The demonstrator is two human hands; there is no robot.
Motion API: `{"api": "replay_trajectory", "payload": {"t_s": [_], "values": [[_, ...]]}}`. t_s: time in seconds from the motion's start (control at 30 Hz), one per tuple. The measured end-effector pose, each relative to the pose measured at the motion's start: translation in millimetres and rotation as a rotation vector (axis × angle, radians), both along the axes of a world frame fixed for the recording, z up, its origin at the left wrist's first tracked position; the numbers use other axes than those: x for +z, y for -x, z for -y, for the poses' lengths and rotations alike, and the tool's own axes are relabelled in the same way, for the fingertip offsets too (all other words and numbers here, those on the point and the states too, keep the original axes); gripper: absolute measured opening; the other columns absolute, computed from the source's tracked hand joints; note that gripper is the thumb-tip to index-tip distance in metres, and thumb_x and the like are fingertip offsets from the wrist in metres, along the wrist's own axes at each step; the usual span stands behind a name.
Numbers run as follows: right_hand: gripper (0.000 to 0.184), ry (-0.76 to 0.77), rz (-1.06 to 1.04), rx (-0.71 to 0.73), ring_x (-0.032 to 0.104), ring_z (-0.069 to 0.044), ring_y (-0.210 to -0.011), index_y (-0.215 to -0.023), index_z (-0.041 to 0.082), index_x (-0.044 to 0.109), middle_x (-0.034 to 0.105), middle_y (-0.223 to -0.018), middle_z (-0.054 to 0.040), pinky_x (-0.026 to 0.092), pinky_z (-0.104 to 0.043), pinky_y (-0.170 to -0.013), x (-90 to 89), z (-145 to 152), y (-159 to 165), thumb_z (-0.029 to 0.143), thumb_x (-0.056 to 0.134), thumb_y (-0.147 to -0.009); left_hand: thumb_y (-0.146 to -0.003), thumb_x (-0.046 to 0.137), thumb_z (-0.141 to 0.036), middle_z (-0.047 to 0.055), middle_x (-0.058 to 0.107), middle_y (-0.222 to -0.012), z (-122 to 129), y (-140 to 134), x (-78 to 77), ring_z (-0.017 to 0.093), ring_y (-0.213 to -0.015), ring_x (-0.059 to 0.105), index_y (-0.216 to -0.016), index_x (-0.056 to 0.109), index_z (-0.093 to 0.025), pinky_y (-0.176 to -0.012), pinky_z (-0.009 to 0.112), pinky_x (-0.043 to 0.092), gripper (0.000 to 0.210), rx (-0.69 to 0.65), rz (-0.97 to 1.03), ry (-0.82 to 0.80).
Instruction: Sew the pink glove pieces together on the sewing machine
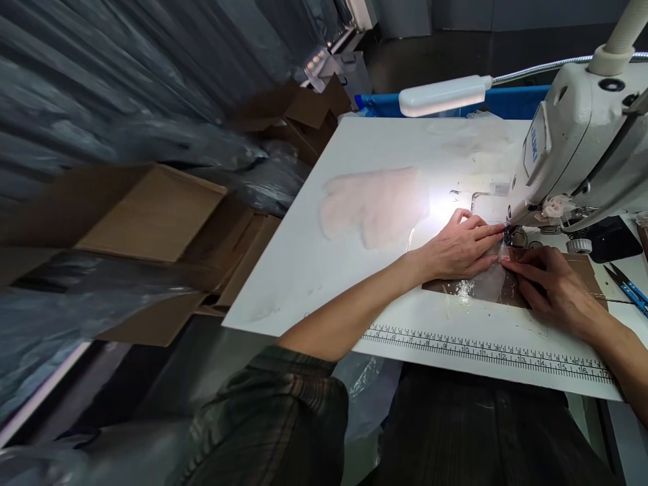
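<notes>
A piece of sheer, whitish fabric lies under the needle area of a white sewing machine. My left hand rests flat on it, fingers stretched toward the presser foot. On the other side, my right hand has its fingers closed at the fabric's edge, by a small reddish mark. Beneath the fabric is a brown, shiny sheet, partly hidden by both hands. A pale pink, mitten-shaped piece lies on the table to the left.
The white table has a printed ruler along its front edge. Blue-handled thread snips and a black flat object lie at the right. A lamp hangs above. Open cardboard boxes stand left of the table.
</notes>
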State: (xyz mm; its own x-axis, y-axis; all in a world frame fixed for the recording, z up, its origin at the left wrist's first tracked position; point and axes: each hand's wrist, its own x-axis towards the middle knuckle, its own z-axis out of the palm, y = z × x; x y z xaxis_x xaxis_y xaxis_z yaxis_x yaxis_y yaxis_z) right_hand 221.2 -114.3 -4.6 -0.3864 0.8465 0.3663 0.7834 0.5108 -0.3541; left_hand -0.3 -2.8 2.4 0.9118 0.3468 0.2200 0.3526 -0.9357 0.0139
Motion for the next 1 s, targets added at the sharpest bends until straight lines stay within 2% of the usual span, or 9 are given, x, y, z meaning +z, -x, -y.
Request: {"api": "replay_trajectory", "payload": {"t_s": [0.2,0.37,0.67,1.0], "values": [[0.036,0.017,-0.002,-0.001,0.063,-0.024,-0.092,-0.124,0.024,0.072,0.062,-0.104,-0.0123,0.060,-0.040,-0.075,1.7,-0.4,0.2,0.024,0.049,-0.097,-0.106,0.034,-0.035,0.014,0.058,-0.145,0.1,-0.2,-0.5,0.028,-0.114,0.056,-0.136,0.058,-0.013,-0.100,0.048,0.035,0.045,0.000,0.011,0.032],[0.038,0.061,-0.002,0.003,0.063,-0.024,-0.096,-0.128,0.029,0.070,0.063,-0.107,-0.0112,0.060,-0.041,-0.078,3.9,-1.1,0.1,0.023,0.049,-0.096,-0.106,0.033,-0.035,0.014,0.057,-0.146,1.2,0.1,-0.4,0.028,-0.115,0.056,-0.137,0.057,-0.013,-0.099,0.046,0.035,0.045,0.008,0.002,0.032],[0.037,0.027,0.015,0.015,0.063,-0.025,-0.093,-0.125,0.025,0.071,0.063,-0.105,-0.0129,0.060,-0.040,-0.074,7.4,-1.8,1.6,0.022,0.048,-0.096,-0.105,0.034,-0.034,0.015,0.056,-0.146,2.0,-1.2,-1.9,0.030,-0.115,0.054,-0.140,0.056,-0.013,-0.098,0.050,0.037,0.046,0.014,0.000,0.038],[0.035,0.018,0.048,0.002,0.064,-0.023,-0.091,-0.122,0.025,0.072,0.063,-0.102,-0.0114,0.060,-0.038,-0.073,6.9,-2.0,0.9,0.024,0.048,-0.096,-0.106,0.033,-0.037,0.015,0.058,-0.145,2.0,-0.8,-0.9,0.030,-0.115,0.055,-0.138,0.057,-0.014,-0.097,0.047,0.037,0.046,0.015,0.000,0.031]]}}
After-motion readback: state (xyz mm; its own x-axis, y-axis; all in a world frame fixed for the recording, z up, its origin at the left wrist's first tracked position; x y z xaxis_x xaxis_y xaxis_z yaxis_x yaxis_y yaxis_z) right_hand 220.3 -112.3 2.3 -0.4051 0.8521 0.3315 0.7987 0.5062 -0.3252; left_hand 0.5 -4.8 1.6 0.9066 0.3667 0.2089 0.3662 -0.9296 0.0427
